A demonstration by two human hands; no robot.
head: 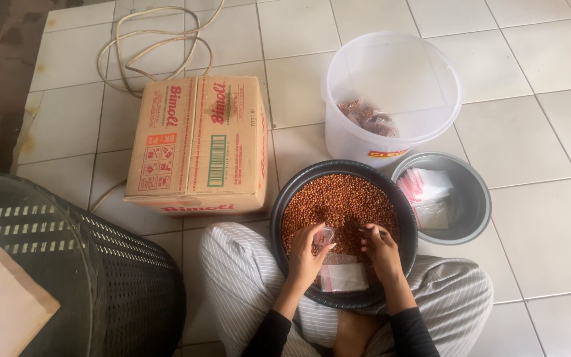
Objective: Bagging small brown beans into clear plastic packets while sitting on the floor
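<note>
Peanuts [342, 198] fill a round dark basin [279, 218] sitting on the person's lap, heap level and below the rim. Left hand [306, 254] at the basin's 7 o'clock, fingers curled around a small clear cup [325, 235], mouth tilted toward 1 o'clock. Right hand [382, 251] at 5 o'clock, fingertips pressed together on a thin dark thing, can't tell what. Clear plastic bag [342, 276] lies flat at 6 o'clock between the wrists, long axis 9-to-3. Edges: cardboard box [196, 142] just beside the basin at 9–10 o'clock, white bucket [391, 86] close at 12–1, grey bowl [474, 198] with empty bags touching at 3. Open tile floor [550, 218] beyond the bowl at 3; dark mesh basket [87, 264] at 8.
</note>
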